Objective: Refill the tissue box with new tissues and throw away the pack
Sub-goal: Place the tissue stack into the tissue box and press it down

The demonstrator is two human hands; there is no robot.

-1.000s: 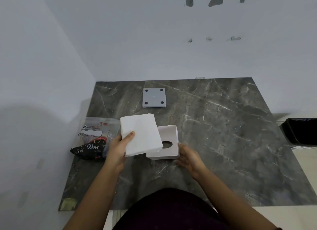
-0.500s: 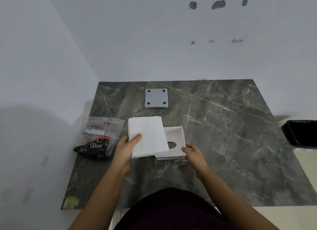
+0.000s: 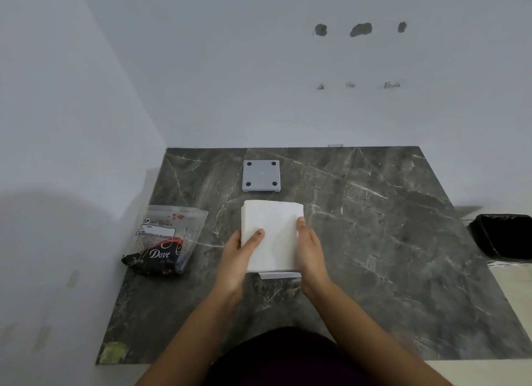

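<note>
A white stack of tissues lies over the white tissue box, hiding all of it but a thin strip of its near edge. My left hand grips the stack's left side with the thumb on top. My right hand presses the stack's right side. The empty plastic tissue pack, clear with a black printed end, lies flat on the table to the left. The box's grey base plate, with a black foot at each corner, lies farther back.
The dark marble table sits in a corner, with white walls behind and on the left. A black bin stands off the table's right edge. A yellowish scrap is at the near left corner.
The tissue stack has moved right from beside the box to directly over it, covering the opening. My right hand has left the box's front edge and now holds the stack's right side.
</note>
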